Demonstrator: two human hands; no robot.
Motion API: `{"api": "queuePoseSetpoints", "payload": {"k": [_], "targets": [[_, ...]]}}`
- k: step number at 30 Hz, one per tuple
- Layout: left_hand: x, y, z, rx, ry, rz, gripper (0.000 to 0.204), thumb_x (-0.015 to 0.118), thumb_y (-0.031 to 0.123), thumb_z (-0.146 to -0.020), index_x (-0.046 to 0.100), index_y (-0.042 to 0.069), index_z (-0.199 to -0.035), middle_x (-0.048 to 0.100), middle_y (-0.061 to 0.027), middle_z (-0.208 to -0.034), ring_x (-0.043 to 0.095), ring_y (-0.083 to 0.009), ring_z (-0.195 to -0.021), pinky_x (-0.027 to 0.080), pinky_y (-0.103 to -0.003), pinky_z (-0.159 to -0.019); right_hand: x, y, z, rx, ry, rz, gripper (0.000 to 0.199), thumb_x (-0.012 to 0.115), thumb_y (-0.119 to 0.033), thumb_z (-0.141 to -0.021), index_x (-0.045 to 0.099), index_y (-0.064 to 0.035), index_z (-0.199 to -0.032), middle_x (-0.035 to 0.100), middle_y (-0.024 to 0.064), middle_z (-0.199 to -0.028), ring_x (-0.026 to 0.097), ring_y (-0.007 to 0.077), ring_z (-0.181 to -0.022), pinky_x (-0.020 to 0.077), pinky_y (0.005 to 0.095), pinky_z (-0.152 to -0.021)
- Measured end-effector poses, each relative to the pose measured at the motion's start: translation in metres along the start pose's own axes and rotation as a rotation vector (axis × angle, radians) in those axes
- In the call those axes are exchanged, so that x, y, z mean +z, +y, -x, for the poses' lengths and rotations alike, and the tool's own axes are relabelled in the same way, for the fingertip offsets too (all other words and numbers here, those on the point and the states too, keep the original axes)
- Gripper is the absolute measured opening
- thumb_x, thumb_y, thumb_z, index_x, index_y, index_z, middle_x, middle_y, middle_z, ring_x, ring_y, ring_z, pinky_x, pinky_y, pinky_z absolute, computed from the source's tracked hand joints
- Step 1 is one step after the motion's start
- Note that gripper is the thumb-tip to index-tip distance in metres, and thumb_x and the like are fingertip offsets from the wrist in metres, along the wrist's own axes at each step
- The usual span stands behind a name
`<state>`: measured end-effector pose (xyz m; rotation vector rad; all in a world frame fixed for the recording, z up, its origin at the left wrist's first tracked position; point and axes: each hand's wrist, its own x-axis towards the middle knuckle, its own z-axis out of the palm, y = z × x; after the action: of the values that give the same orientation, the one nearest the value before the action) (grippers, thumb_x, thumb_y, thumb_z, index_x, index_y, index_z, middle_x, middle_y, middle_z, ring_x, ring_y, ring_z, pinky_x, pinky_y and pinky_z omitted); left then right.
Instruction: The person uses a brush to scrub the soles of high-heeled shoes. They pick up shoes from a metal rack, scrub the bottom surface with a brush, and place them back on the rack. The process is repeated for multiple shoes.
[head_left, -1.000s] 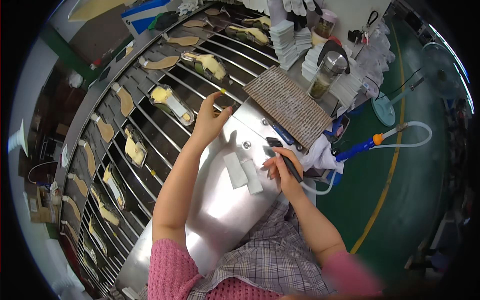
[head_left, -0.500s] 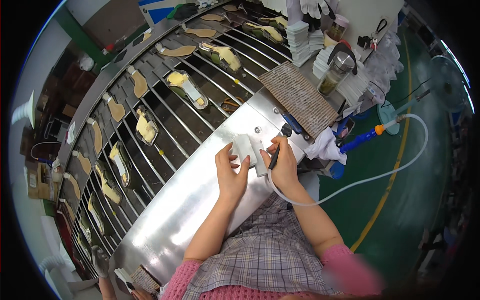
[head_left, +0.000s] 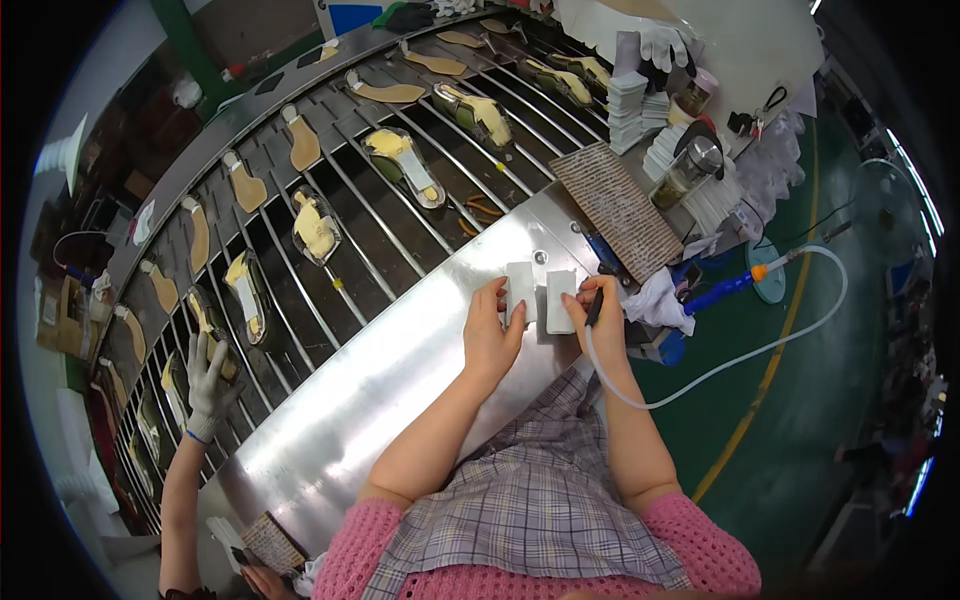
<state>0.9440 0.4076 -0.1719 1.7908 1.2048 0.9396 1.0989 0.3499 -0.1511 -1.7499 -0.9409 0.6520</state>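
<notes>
Over a shiny metal work plate [head_left: 400,370], my left hand [head_left: 493,335] grips a white rectangular pad [head_left: 520,291] between its thumb and fingers. My right hand [head_left: 607,320] has a black pen-like tool [head_left: 595,307] tucked in its fingers, with a clear thin hose [head_left: 690,383] running off it to the right. Its thumb and fingertips also touch a second white pad [head_left: 560,303]. The two pads stand side by side with a narrow gap between them. Whether either pad is a single piece or a stack, I cannot tell.
Beyond the plate, a rack of metal bars [head_left: 400,240] carries several upturned shoes [head_left: 405,165] and tan insoles [head_left: 303,140]. A textured board [head_left: 620,210], a glass jar [head_left: 688,172] and white pad stacks [head_left: 627,110] stand right. At left, a co-worker's gloved hand [head_left: 207,380] touches a shoe.
The pads, close together before, are now apart. My right hand has shifted right, its tool drawn back from the pads. The co-worker's gloved hand has reached up over the rack.
</notes>
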Motion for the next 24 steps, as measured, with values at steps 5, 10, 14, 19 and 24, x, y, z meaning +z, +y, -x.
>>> {"api": "queuePoseSetpoints", "payload": {"k": [5,10,14,19,24], "targets": [[0.002,0.007,0.001,-0.035,-0.035,0.039,0.033,0.057,0.01,-0.092,0.051,0.0,-0.123,0.057,-0.0153,-0.105,0.058,-0.0218,-0.086,0.049,-0.033,-0.072,0.007,-0.014,-0.014,-0.011,-0.119,-0.166,0.031,0.071,-0.01,-0.085,0.046,-0.005,-0.104,0.058,0.0051,-0.078,0.057,0.0122,-0.074,0.0471,0.0248,-0.064],[0.005,-0.001,0.0,0.013,0.019,0.045,0.026,0.047,0.007,-0.096,0.05,-0.002,-0.12,0.056,-0.0193,-0.104,0.059,-0.0284,-0.089,0.049,-0.037,-0.079,0.019,-0.004,-0.02,-0.056,-0.152,-0.115,0.032,0.071,-0.011,-0.085,0.046,-0.0055,-0.104,0.059,0.0062,-0.076,0.058,0.0132,-0.071,0.0474,0.027,-0.064],[0.008,-0.002,0.0,-0.01,0.035,0.069,0.022,0.046,0.007,-0.095,0.052,-0.003,-0.114,0.056,-0.0213,-0.102,0.058,-0.0346,-0.092,0.047,-0.041,-0.08,0.024,-0.002,-0.027,-0.051,-0.169,-0.02,0.033,0.071,-0.011,-0.085,0.045,-0.0047,-0.104,0.061,0.0086,-0.074,0.06,0.0172,-0.067,0.048,0.0299,-0.062],[0.012,-0.002,-0.001,-0.007,0.053,0.081,0.019,0.046,0.007,-0.095,0.052,-0.002,-0.109,0.056,-0.022,-0.1,0.058,-0.0371,-0.091,0.047,-0.043,-0.08,0.022,-0.021,-0.008,-0.113,-0.044,0.166,0.025,0.069,-0.011,-0.087,0.048,-0.0043,-0.101,0.063,0.01,-0.078,0.063,0.0175,-0.07,0.0485,0.0284,-0.063],[0.018,-0.004,0.001,-0.049,0.022,0.146,0.016,0.047,0.009,-0.095,0.053,-0.001,-0.106,0.058,-0.022,-0.096,0.059,-0.0372,-0.09,0.047,-0.043,-0.079,0.019,-0.027,0.011,-0.178,-0.032,0.324,0.022,0.067,-0.011,-0.088,0.049,-0.0034,-0.099,0.066,0.0148,-0.076,0.066,0.0246,-0.065,0.0488,0.0318,-0.059]]}}
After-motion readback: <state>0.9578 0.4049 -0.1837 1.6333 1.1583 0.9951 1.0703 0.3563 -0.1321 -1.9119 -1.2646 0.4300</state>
